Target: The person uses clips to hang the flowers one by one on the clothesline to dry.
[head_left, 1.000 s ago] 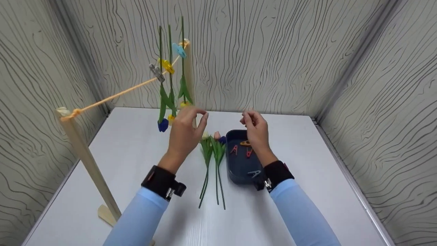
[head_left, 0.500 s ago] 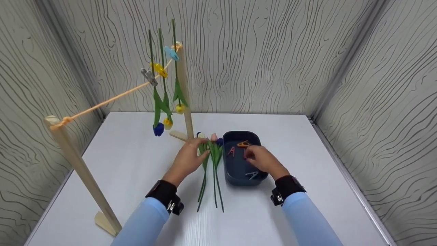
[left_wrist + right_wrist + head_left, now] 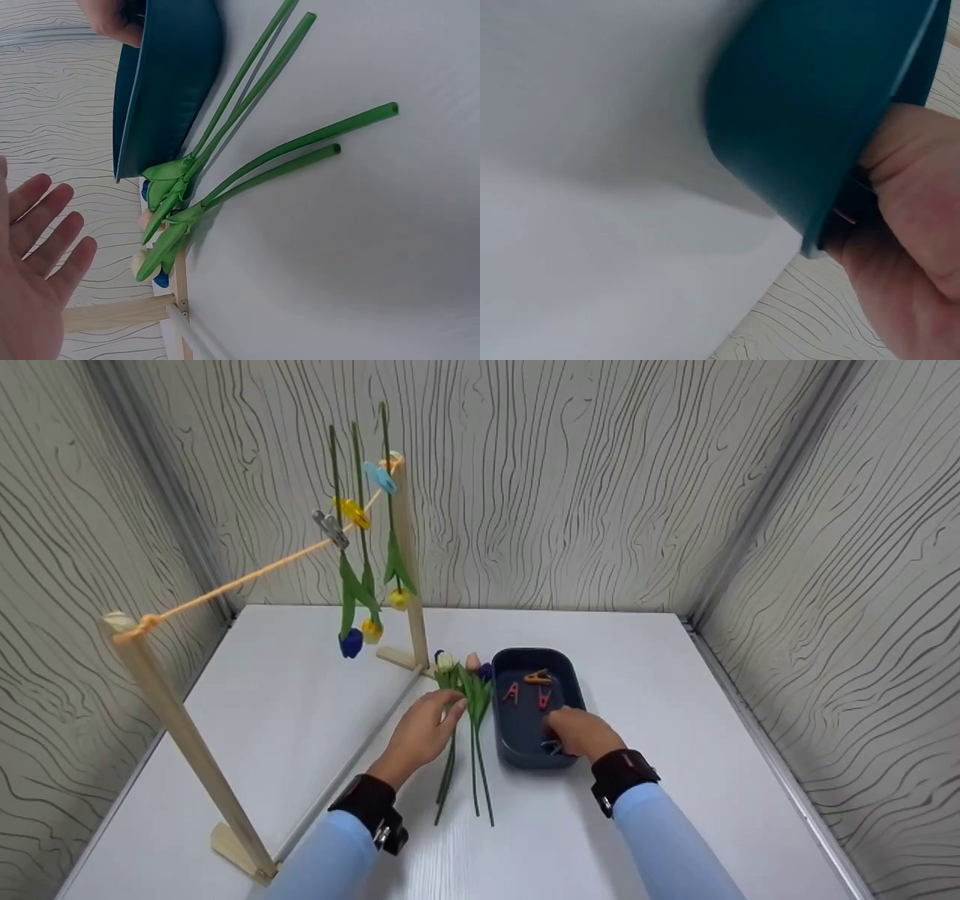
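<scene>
My right hand point(image 3: 586, 733) reaches down into a dark blue plastic box point(image 3: 516, 750), by a grey clothespin point(image 3: 553, 747). Its fingertips are hidden behind the box wall in the right wrist view, so I cannot tell whether they pinch the clothespin. Two red clothespins, one of them at the left point(image 3: 511, 693), and an orange clothespin point(image 3: 538, 677) lie farther back in the box. My left hand point(image 3: 426, 729) hovers by several artificial tulips point(image 3: 480, 701) lying left of the box. The left wrist view shows its fingers point(image 3: 56, 217) spread and holding nothing.
At the left, an orange cord point(image 3: 247, 577) runs between two wooden posts, the near one point(image 3: 187, 735) rising beside my left sleeve. Three tulips hang head-down from it by a grey, a yellow point(image 3: 351, 512) and a light blue clothespin point(image 3: 380, 477). Patterned walls enclose the white table point(image 3: 637, 660).
Both hands have come down from above the table. The right has entered the box and shifted nearer its front, toward the grey clothespin; the left has lowered beside the lying tulips.
</scene>
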The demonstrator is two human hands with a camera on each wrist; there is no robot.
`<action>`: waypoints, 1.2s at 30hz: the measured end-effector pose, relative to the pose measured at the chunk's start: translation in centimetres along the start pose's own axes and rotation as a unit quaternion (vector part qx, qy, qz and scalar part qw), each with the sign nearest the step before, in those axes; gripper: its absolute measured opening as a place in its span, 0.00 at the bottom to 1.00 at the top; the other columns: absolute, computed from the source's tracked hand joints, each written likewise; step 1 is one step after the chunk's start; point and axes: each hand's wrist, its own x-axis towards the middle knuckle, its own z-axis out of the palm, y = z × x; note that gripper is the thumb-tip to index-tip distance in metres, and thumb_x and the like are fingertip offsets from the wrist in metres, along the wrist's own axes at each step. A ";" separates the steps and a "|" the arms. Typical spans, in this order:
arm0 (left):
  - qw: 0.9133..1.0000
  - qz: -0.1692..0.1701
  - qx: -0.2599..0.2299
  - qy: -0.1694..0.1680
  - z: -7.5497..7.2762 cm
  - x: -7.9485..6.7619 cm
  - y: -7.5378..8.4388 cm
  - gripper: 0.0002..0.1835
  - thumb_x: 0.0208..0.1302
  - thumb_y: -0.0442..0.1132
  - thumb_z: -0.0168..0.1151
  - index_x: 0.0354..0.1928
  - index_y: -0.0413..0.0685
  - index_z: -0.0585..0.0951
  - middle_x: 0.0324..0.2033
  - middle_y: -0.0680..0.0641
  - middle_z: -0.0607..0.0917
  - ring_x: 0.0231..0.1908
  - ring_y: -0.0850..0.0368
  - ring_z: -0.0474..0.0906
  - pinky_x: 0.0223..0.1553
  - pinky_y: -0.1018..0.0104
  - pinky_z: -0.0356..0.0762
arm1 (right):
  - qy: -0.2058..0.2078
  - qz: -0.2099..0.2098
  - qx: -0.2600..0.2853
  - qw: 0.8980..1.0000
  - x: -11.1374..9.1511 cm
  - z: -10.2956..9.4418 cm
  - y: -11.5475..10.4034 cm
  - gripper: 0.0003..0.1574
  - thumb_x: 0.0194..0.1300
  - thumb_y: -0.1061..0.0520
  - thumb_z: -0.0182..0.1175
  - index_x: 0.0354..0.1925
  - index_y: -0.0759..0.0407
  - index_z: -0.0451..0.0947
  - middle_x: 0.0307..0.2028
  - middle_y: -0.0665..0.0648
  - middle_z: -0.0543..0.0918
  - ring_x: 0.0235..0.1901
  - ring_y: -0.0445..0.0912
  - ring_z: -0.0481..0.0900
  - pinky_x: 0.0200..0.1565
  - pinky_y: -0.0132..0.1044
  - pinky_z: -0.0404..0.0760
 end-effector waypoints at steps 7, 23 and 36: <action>1.000 0.000 -0.005 -0.008 1.0 -0.2 -0.2 0.21 0.87 0.47 0.51 0.64 0.40 0.84 0.60 0.38 0.89 0.65 0.40 0.84 0.69 0.40 0.80 | 0.015 -0.008 0.010 1.000 0.7 0.6 -0.2 0.08 0.69 0.73 0.67 0.41 0.63 0.87 0.41 0.64 0.89 0.41 0.57 0.86 0.54 0.57 0.88; 0.999 0.030 -0.042 0.007 2.2 -0.5 0.0 0.12 0.76 0.32 0.64 0.57 0.42 0.88 0.53 0.42 0.92 0.58 0.40 0.88 0.62 0.44 0.86 | 0.097 0.017 0.055 0.994 1.6 1.0 -0.7 0.12 0.75 0.67 0.65 0.55 0.65 0.84 0.47 0.66 0.90 0.48 0.58 0.90 0.55 0.56 0.89; 0.986 -0.015 -0.142 0.085 2.5 -0.8 1.6 0.09 0.78 0.36 0.66 0.55 0.45 0.87 0.51 0.44 0.92 0.54 0.50 0.89 0.59 0.52 0.88 | 0.304 0.006 0.289 0.908 1.5 0.9 -3.8 0.18 0.72 0.63 0.71 0.58 0.63 0.84 0.48 0.63 0.93 0.49 0.55 0.92 0.52 0.52 0.91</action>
